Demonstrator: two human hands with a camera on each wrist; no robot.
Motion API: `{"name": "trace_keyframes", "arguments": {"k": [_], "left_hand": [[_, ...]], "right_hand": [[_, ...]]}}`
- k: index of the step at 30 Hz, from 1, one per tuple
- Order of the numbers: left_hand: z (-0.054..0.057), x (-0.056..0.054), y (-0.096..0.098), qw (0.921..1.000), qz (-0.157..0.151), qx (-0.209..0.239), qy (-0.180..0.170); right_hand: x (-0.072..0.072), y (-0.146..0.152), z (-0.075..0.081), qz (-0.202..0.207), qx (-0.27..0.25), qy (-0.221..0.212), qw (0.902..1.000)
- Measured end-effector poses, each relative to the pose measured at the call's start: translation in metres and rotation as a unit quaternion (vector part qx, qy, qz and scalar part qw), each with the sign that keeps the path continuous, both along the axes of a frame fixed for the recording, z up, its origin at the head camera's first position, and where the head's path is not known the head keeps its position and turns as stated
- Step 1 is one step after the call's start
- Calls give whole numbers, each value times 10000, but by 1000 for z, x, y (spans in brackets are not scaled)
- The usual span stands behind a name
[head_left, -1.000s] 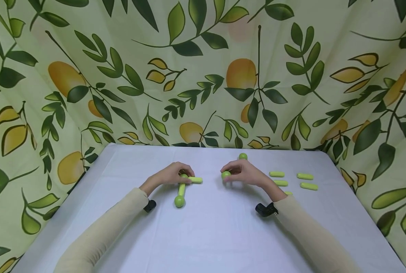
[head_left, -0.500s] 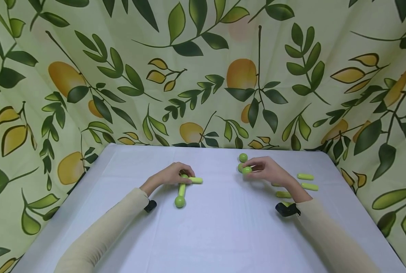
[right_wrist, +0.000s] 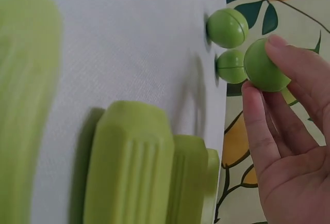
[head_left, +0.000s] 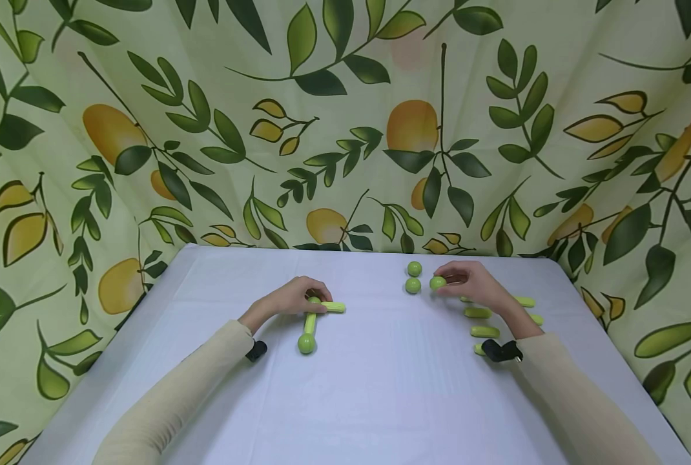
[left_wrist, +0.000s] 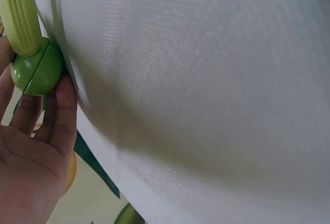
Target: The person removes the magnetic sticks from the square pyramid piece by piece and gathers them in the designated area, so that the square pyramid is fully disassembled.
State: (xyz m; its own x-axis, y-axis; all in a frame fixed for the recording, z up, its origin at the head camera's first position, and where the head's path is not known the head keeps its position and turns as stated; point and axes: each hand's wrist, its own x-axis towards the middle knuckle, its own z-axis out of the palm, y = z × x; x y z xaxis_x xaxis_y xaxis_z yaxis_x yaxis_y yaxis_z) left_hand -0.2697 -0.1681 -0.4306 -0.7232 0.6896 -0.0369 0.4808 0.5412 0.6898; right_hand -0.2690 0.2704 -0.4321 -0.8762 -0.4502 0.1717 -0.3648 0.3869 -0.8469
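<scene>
My left hand [head_left: 292,296] grips a green ball [left_wrist: 38,66] at the corner of a small joined piece on the table. From that corner one light green rod [head_left: 310,323] runs toward me to another green ball [head_left: 307,343]. A second rod [head_left: 334,307] points right from the same corner. My right hand [head_left: 470,282] pinches a separate green ball [right_wrist: 264,66] between thumb and fingers. Just left of it, two loose green balls, a far one [head_left: 414,268] and a nearer one [head_left: 412,285], sit on the cloth.
Several loose light green rods [head_left: 485,332] lie on the white-covered table [head_left: 374,387] around and below my right wrist, some partly hidden by it. Behind the table's far edge hangs a leaf-and-fruit patterned curtain [head_left: 345,161].
My right hand has carried its ball rightward and slightly away from me, past the two loose balls, uncovering the nearer one. My left hand and the joined piece stay where they were.
</scene>
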Motion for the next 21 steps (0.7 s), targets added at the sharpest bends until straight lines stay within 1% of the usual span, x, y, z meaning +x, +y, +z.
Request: {"name": "trace_keyframes", "arguments": {"k": [5, 13, 21], "left_hand": [[0, 0, 1, 10000, 40, -38, -24], [-2, -1, 0, 10000, 72, -55, -42], [-2, 0, 1, 9999, 95, -78, -35]], "right_hand": [[-4, 1, -3, -77, 24, -156, 9998], [-16, -3, -9, -119, 416, -131, 9990], [-19, -10, -7, -108, 494, -327, 9982]]}}
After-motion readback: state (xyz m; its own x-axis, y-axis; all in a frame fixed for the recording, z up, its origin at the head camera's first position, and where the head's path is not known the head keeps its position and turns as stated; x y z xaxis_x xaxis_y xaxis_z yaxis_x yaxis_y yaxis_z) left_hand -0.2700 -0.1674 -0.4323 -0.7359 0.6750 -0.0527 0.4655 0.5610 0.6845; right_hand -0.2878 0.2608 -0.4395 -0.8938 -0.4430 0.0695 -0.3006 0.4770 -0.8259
